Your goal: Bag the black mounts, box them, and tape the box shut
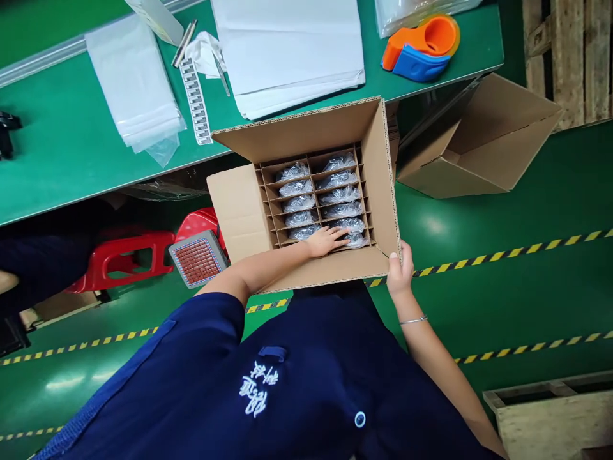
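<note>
An open cardboard box (383,191) rests on my lap, its flaps spread. Cardboard dividers (313,191) split it into two columns of cells, each with a clear-bagged dark part (299,186) in it. My left hand (326,241) lies flat inside the box, fingers stretched over the nearest bagged parts in the front row. My right hand (400,271) grips the box's front right corner, thumb on the rim; a thin bracelet sits on that wrist.
A green workbench (71,147) behind the box carries clear plastic bags (136,86), a stack of white sheets (290,51), a label strip (196,102) and an orange-blue tape dispenser (421,45). An empty carton (483,144) lies on the green floor at right. A red stool (124,255) stands at left.
</note>
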Motion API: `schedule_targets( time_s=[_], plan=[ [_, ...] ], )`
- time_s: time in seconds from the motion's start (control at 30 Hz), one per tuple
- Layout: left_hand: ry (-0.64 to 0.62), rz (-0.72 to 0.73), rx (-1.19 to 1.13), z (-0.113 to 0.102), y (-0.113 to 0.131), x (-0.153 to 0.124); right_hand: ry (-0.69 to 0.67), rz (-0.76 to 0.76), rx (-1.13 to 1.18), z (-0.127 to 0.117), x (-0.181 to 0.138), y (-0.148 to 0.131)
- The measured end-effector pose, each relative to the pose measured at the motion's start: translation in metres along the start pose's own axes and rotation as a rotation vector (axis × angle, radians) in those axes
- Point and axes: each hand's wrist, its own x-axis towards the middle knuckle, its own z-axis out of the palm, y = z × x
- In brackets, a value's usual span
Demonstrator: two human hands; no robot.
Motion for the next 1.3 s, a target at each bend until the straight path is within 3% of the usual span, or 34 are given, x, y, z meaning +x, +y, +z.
schedule_targets(
  time_s=[0.2,0.47,0.6,0.83,0.97,1.1,1.3],
  plan=[
    [0.008,0.033,0.003,-0.001,-0.001,-0.003,-0.013,-0.014,-0.005,-0.001,0.0,0.002],
    [0.06,-0.13,0.009,0.008,0.015,-0.002,-0.001,0.004,0.007,-0.002,-0.001,0.002],
    [0.023,-0.124,0.017,0.001,0.016,0.0,0.003,0.032,0.025,-0.002,-0.003,0.003],
    [0.084,-0.113,-0.015,-0.014,0.018,-0.005,0.012,0.084,0.013,-0.003,-0.003,0.002],
    [0.159,-0.083,-0.042,-0.03,0.002,-0.003,0.026,0.113,-0.004,-0.004,-0.003,-0.002],
    [0.244,-0.205,-0.011,-0.042,-0.028,0.007,0.037,0.129,-0.01,-0.004,-0.004,-0.003],
    [0.174,-0.173,0.017,-0.045,-0.065,0.016,0.041,0.135,-0.018,-0.005,-0.004,-0.001]
  ],
)
